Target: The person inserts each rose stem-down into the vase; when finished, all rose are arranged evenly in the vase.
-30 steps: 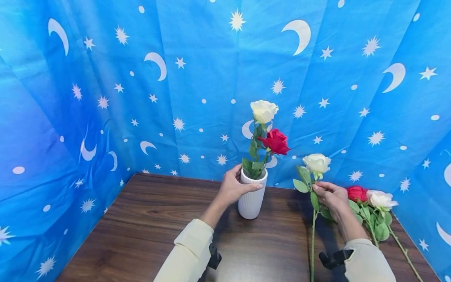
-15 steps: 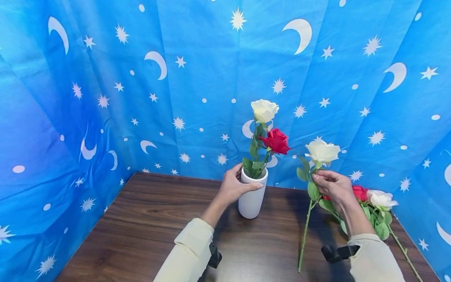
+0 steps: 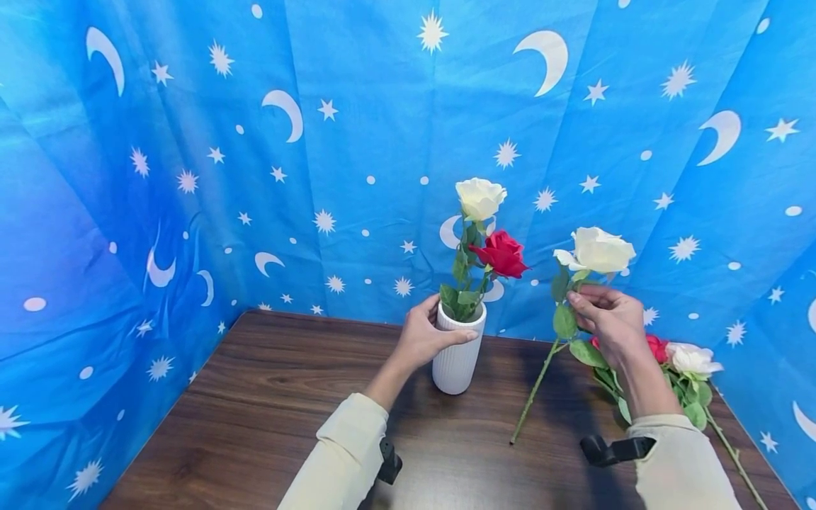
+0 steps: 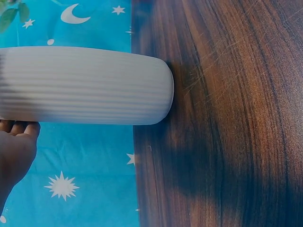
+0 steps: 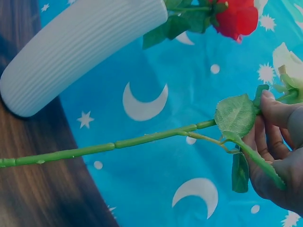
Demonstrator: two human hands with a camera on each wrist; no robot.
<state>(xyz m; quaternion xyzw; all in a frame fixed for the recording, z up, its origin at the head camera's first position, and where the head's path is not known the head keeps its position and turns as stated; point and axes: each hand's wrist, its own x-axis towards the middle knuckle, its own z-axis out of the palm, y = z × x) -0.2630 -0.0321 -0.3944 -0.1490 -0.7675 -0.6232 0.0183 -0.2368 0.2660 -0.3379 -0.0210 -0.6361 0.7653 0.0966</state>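
My left hand [image 3: 428, 336] grips the upper part of a ribbed white vase [image 3: 456, 365], thumb across its front, and the vase stands upright on the table. A white rose [image 3: 481, 199] and a lower red rose [image 3: 501, 253] rise out of it. To the right, my right hand [image 3: 612, 319] pinches another white rose [image 3: 599, 250] by the stem just below the bloom. That rose's green stem [image 5: 142, 138] slants down to the left, its cut end pointing towards the vase's side. In the left wrist view the vase [image 4: 90, 87] covers most of the hand.
More roses lie at the table's right side: a white rose [image 3: 692, 359] and red blooms [image 3: 656, 348], partly behind my right wrist. The dark wooden table [image 3: 287, 397] meets a blue cloth backdrop [image 3: 370, 142] with moons and stars at its back edge.
My right hand has lifted the white rose, and its stem has swung from nearly vertical to slanting down-left. The left hand and vase stay in place.
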